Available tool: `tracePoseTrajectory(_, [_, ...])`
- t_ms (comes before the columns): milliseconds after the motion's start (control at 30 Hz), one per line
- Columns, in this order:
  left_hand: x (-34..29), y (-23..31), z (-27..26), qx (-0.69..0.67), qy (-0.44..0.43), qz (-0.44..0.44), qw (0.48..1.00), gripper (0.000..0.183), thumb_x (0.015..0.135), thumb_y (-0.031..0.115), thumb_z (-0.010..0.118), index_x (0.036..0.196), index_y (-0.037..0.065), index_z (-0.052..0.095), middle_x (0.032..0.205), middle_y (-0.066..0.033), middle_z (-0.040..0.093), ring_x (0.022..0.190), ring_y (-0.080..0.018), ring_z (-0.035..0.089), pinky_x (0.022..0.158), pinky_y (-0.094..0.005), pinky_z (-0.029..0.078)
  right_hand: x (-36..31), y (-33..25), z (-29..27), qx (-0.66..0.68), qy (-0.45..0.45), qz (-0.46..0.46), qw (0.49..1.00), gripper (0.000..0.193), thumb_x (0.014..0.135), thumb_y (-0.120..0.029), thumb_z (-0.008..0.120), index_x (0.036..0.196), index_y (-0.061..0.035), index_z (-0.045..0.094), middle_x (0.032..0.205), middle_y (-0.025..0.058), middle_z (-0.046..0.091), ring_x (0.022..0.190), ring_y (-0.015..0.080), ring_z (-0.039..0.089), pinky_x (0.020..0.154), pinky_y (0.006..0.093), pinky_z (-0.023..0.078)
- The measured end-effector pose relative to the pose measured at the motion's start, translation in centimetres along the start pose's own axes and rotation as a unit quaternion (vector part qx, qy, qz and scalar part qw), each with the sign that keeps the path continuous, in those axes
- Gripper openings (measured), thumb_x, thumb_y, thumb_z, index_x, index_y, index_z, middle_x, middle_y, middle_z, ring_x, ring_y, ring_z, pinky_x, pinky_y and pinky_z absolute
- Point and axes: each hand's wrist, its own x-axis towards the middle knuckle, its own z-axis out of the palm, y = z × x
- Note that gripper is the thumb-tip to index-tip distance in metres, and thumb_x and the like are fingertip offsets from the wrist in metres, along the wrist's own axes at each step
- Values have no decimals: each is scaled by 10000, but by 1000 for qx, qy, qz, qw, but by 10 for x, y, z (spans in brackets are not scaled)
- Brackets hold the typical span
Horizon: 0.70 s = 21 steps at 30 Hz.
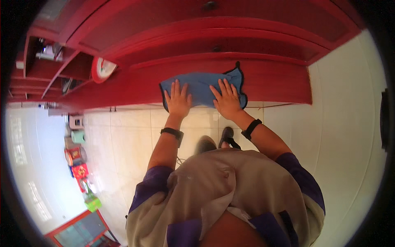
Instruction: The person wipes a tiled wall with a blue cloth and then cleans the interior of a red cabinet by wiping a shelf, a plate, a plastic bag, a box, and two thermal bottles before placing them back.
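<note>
A blue cloth [200,88] with a dark edging lies spread on the red counter [279,82], and its near edge reaches the counter's front. Flat on its left part rests my left hand [177,99], fingers stretched out and apart. My right hand [226,98] presses on the cloth's right part, its fingers spread as well. Neither hand grips the cloth. One corner of it, at the far right, sticks up in a small point. Each of my wrists wears a dark band.
Red cabinet drawers [214,37] rise behind the counter. A round red-and-white object [103,69] stands to the left, beside open shelves [53,61]. Several boxes and a green stool [78,136] line the floor at far left. A pale wall [345,107] bounds the right.
</note>
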Motion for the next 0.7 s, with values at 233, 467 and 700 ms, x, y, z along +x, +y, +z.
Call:
tracePoseTrajectory(233, [-2, 37, -2, -14, -4, -13, 1000, 567, 898, 414, 441, 1345, 65, 413, 1461, -219, 245, 1369, -359, 192, 1051, -608, 142, 10, -21, -18, -19, -66, -43, 997, 604, 811, -303, 622, 1347, -130, 405, 1458, 137, 270, 1364, 394, 161, 1081, 538, 153])
tracePoseTrajectory(467, [-2, 60, -11, -43, -51, 224, 972, 591, 896, 379, 470, 1386, 67, 363, 1479, -180, 227, 1370, -333, 192, 1063, -580, 162, -20, 26, -15, -73, -81, -39, 993, 532, 780, -186, 649, 1265, -67, 463, 1428, 154, 322, 1357, 320, 237, 1093, 485, 188])
tracePoseTrajectory(700, [-3, 0, 4, -26, 2, 225, 974, 549, 881, 288, 514, 1384, 113, 381, 1481, -126, 253, 1369, -265, 222, 1085, -512, 193, -1, -18, -4, -129, -33, 43, 990, 636, 767, -186, 669, 1326, -36, 405, 1440, 215, 279, 1344, 398, 228, 1085, 511, 194])
